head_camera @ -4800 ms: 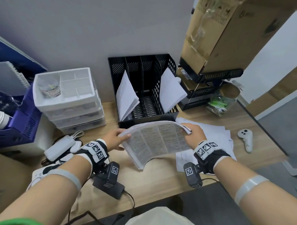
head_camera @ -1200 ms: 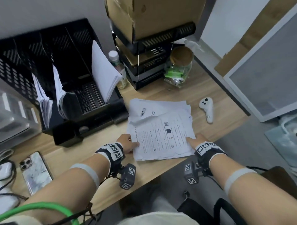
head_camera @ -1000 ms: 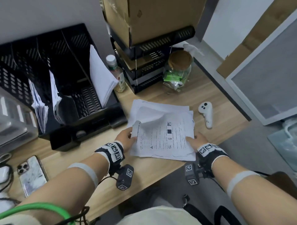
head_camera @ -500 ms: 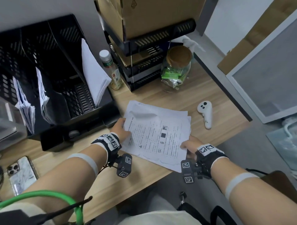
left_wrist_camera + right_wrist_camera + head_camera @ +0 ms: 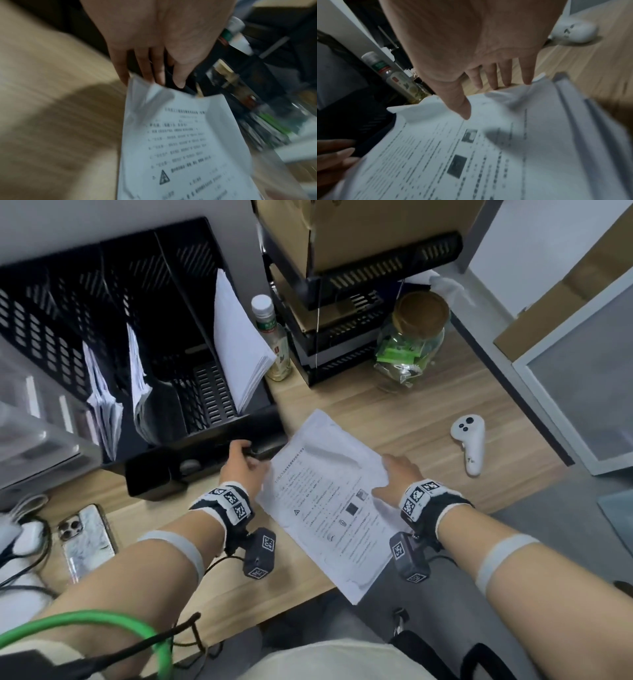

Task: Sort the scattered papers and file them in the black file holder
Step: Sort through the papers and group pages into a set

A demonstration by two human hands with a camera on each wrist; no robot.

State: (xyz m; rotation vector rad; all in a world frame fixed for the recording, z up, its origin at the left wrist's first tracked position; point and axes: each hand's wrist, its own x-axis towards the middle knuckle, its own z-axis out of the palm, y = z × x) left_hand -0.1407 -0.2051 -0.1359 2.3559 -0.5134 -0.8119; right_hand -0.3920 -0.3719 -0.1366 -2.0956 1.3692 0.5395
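Note:
A stack of printed papers point(image 5: 329, 501) lies askew at the desk's front, one corner hanging over the edge. My left hand point(image 5: 245, 465) is at its upper left corner, fingers point(image 5: 152, 70) straight and touching the paper's edge point(image 5: 137, 86), thumb off the sheet. My right hand point(image 5: 394, 474) holds the right side, thumb point(image 5: 460, 106) pressed on the top sheet point(image 5: 488, 155), fingers reaching past its far edge. The black file holder point(image 5: 191, 460) stands just behind my left hand, with paper bundles in three slots point(image 5: 239, 344).
A white controller point(image 5: 469, 443) lies right of the papers. A glass jar point(image 5: 411, 344), a bottle point(image 5: 274, 340) and black stacked trays under a cardboard box point(image 5: 359, 268) stand behind. A phone point(image 5: 85, 535), cables and a clear drawer unit point(image 5: 34, 440) are at left.
The sheaf held in the air earlier now stands in the holder. Over the last second the desk stack was gathered and turned, so its near corner now overhangs the desk; my left hand moved toward the holder.

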